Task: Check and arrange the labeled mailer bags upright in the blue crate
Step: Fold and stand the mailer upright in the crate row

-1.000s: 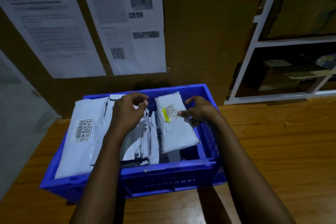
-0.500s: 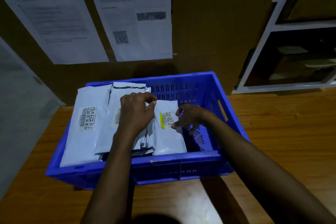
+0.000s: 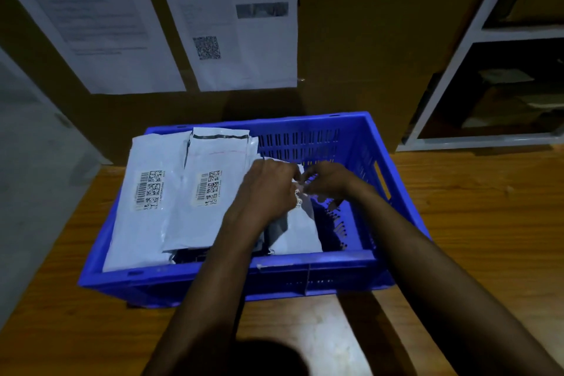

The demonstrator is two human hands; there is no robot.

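A blue crate stands on the wooden table, filled on its left and middle with white mailer bags leaning to the left. The leftmost mailer bag and the second mailer bag show barcode labels. A smaller mailer bag stands at the right end of the row. My left hand and my right hand meet over its top edge and pinch it. Its label is mostly hidden by my fingers.
The crate's right part holds no bags. Printed sheets hang on a cardboard wall behind the crate. A white shelf unit stands at the back right. Bare wooden table lies to the right.
The small bag dropped lower into the crate and closed up against the row. My right hand moved left to meet my left hand on its top edge. The camera tilted down.
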